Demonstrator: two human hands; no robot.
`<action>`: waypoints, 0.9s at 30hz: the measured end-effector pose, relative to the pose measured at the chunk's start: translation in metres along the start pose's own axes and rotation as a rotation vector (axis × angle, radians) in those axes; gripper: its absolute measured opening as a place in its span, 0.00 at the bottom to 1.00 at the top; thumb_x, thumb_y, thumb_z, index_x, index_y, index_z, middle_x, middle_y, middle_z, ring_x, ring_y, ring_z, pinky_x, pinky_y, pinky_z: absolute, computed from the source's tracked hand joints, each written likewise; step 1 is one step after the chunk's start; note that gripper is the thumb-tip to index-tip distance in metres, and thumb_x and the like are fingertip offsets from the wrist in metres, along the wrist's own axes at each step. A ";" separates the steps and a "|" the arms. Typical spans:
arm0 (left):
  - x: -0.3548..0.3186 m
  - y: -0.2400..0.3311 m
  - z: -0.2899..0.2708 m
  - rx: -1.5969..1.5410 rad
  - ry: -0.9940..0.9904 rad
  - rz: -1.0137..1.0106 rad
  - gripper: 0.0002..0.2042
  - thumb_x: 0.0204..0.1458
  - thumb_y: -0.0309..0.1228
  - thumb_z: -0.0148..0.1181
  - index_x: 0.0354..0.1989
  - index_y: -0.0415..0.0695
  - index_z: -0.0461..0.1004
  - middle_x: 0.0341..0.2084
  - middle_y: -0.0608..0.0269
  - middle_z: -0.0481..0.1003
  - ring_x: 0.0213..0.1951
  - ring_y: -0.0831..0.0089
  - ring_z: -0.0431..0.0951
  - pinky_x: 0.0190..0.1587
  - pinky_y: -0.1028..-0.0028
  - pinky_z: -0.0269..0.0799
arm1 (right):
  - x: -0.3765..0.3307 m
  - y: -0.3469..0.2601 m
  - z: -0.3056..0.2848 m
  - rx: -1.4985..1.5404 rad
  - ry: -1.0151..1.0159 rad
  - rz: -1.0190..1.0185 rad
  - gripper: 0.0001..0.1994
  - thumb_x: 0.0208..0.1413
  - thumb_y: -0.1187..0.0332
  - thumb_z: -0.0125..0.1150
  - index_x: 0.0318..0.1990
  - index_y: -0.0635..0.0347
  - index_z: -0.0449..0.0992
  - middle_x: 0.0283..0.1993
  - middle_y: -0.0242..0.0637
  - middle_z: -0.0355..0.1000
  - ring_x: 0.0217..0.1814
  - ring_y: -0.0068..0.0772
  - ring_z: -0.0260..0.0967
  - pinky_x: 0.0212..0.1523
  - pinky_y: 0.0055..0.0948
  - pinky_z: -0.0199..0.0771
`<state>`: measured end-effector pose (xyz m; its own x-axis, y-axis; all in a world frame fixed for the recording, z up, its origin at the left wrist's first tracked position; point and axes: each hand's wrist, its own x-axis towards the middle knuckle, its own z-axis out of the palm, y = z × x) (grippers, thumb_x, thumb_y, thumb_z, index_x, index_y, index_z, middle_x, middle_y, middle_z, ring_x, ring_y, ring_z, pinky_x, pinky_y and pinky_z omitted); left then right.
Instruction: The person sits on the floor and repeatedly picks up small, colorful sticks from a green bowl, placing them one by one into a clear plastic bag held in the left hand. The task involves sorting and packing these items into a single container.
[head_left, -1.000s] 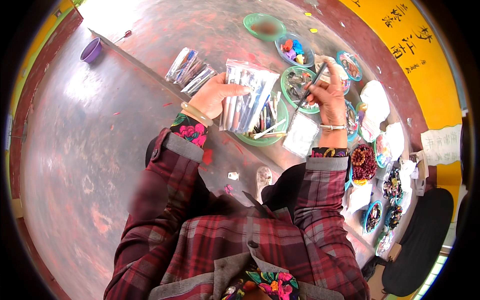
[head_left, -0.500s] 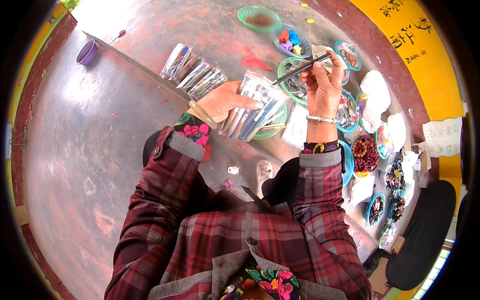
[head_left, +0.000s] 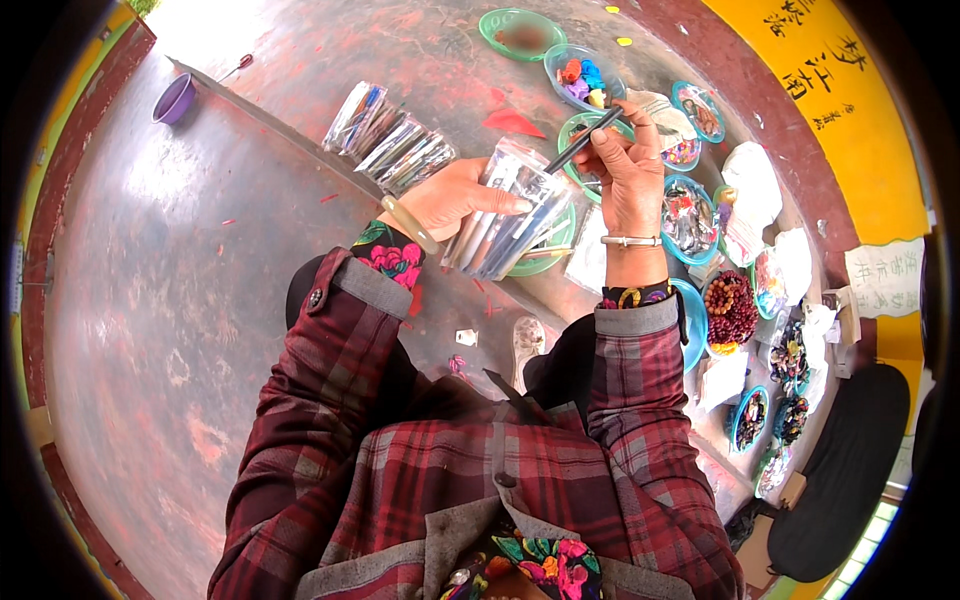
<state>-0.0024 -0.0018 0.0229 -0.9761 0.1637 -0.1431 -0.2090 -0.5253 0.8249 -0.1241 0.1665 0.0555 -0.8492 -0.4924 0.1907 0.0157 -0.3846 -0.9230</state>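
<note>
My left hand (head_left: 465, 205) is closed on a clear plastic bag (head_left: 508, 215) full of pens, with the thumb lying across its front. Between the fingers of my right hand (head_left: 632, 180) is a dark pen (head_left: 583, 138), held slanting, its lower tip at the bag's upper right opening. Whether that tip is inside the bag I cannot tell. Just left of my left hand, several more pen-filled bags (head_left: 405, 155) lie in a row on the floor. A green basket (head_left: 553, 262) with light-coloured sticks is partly hidden behind the bag.
Several baskets stand on the right, among them a blue one (head_left: 690, 218) of small packets. A heap of dark red beads (head_left: 730, 312) sits nearer. A purple basin (head_left: 174, 100) is at the far left, by a low ledge (head_left: 270, 125). A black stool-like shape (head_left: 845, 475) is at right.
My right hand has moved slightly left and brought the dark pen closer to the bag, its tip now against the opening. My left hand keeps nearly the same place.
</note>
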 end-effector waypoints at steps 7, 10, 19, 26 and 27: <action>0.000 0.000 0.001 -0.025 0.017 -0.009 0.17 0.49 0.23 0.57 0.48 0.36 0.67 0.38 0.59 0.74 0.39 0.73 0.76 0.43 0.73 0.72 | -0.001 0.008 -0.001 -0.037 -0.034 -0.033 0.17 0.48 0.77 0.62 0.47 0.60 0.69 0.31 0.34 0.74 0.31 0.22 0.70 0.34 0.21 0.70; 0.000 0.001 0.002 -0.021 0.008 0.007 0.16 0.49 0.24 0.57 0.47 0.36 0.67 0.38 0.60 0.74 0.39 0.73 0.76 0.43 0.73 0.72 | -0.002 0.013 0.000 -0.096 -0.061 -0.049 0.13 0.47 0.76 0.63 0.43 0.59 0.74 0.35 0.33 0.75 0.35 0.21 0.70 0.37 0.20 0.69; 0.000 0.002 0.000 -0.064 0.048 0.027 0.14 0.49 0.24 0.57 0.46 0.38 0.68 0.38 0.62 0.74 0.41 0.72 0.75 0.44 0.71 0.71 | -0.009 0.015 0.014 -0.315 -0.153 -0.176 0.14 0.56 0.58 0.56 0.35 0.61 0.80 0.43 0.42 0.73 0.56 0.32 0.63 0.54 0.31 0.60; 0.001 0.003 -0.002 -0.154 0.058 0.104 0.15 0.50 0.23 0.57 0.47 0.38 0.68 0.39 0.61 0.74 0.43 0.72 0.74 0.48 0.70 0.70 | -0.008 0.021 0.016 -0.603 -0.267 -0.448 0.16 0.53 0.54 0.57 0.34 0.58 0.81 0.56 0.52 0.65 0.63 0.43 0.56 0.61 0.37 0.52; 0.002 0.002 -0.004 -0.156 0.058 0.113 0.15 0.49 0.23 0.57 0.47 0.38 0.68 0.39 0.61 0.73 0.43 0.72 0.74 0.48 0.70 0.70 | -0.010 0.019 0.019 -0.624 -0.266 -0.466 0.16 0.53 0.54 0.57 0.34 0.57 0.81 0.56 0.53 0.64 0.63 0.44 0.55 0.61 0.38 0.51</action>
<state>-0.0048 -0.0056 0.0222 -0.9947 0.0509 -0.0894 -0.1007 -0.6615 0.7432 -0.1054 0.1491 0.0426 -0.5414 -0.5880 0.6010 -0.6707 -0.1290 -0.7304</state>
